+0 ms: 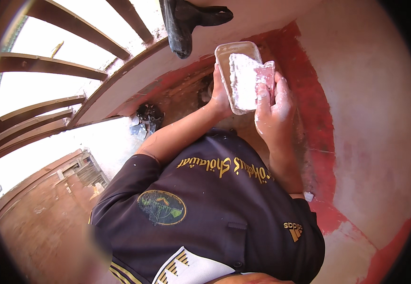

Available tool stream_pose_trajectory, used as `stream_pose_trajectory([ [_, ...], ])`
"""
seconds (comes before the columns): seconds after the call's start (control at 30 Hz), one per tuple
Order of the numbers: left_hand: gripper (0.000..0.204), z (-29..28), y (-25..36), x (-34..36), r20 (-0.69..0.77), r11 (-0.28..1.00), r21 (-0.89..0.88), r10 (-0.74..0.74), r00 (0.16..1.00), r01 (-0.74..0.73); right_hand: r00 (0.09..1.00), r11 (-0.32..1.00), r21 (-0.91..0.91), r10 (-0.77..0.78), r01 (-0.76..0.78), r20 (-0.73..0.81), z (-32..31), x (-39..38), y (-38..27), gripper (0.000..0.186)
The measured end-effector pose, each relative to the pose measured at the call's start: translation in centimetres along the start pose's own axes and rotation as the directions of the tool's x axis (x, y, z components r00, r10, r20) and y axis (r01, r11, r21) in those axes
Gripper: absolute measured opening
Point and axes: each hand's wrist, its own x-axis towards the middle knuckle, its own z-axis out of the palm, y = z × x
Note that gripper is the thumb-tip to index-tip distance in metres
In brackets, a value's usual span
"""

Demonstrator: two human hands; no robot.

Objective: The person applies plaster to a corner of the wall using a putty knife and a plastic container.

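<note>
Pale wall (371, 94), crossed by a ragged-edged band of red paint (323, 125), curves beside a person in a dark shirt with gold lettering (215, 194). Out in front of the chest, thick white paste (243, 83) covers much of an off-white rectangular plastic tub (248, 48); how much sits on the tool cannot be told. A flat, pinkish-red spreader (266, 75) rests over the tub's right side. The right hand (277, 104), smeared white, grips the spreader, thumb on its face; the left hand (220, 96) clasps the tub's left side. Good handling likely calls for a firm left-hand hold, the spreader kept low over the tub to catch drips, and an even load. Beyond, a black plastic bag (181, 28) hangs near brown wooden window slats (49, 65).
</note>
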Motion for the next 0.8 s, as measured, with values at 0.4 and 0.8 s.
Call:
stream_pose_trajectory([
  [0.4,0.084,2.1,-7.2,2.2,-0.126,0.989,0.143,0.062,0.990,-0.044,0.979,0.982,-0.032,-0.189,0.187,-0.072,-3.8,-1.1,7.2,0.028],
  [0.8,0.083,4.2,-14.1,3.4,0.016,0.977,0.213,-0.001,1.000,-0.002,0.995,0.993,0.114,-0.033,0.043,-0.094,-12.1,-2.1,11.3,0.024],
])
